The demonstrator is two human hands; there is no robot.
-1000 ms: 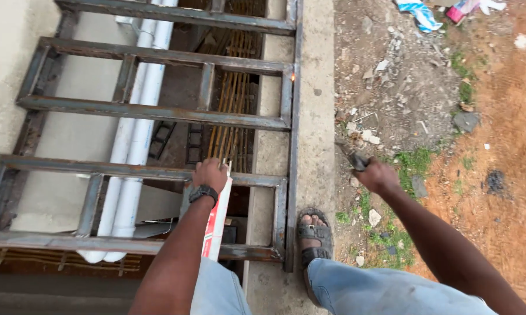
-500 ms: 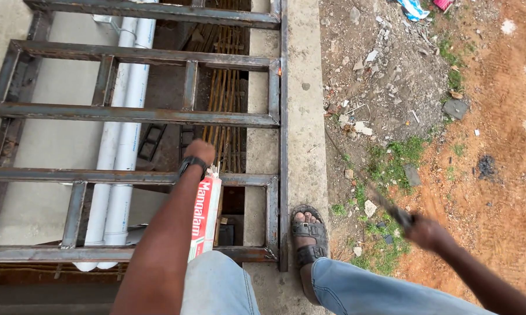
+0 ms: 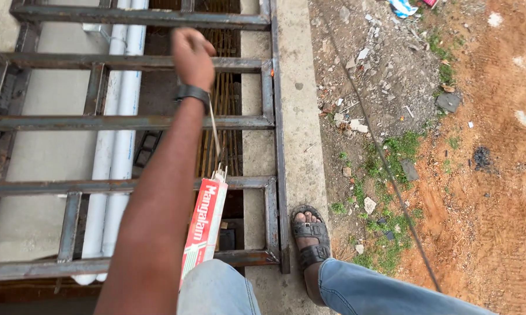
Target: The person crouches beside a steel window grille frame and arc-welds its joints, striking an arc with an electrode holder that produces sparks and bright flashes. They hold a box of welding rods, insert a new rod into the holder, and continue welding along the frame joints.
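Soft, even daylight is falling from overhead, casting only faint shadows (no glare anywhere); the near edges are bending slightly, and focus is holding sharp.

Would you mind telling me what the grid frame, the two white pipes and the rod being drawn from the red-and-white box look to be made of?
The grid frame looks like bare steel section: grey-brown, dull, with rusty patches. The white pipes look like plastic, smooth and evenly white, though painted metal cannot be ruled out. The thin rod, pinched by the left hand above the box, looks like coated metal wire; its coating is too fine to tell.
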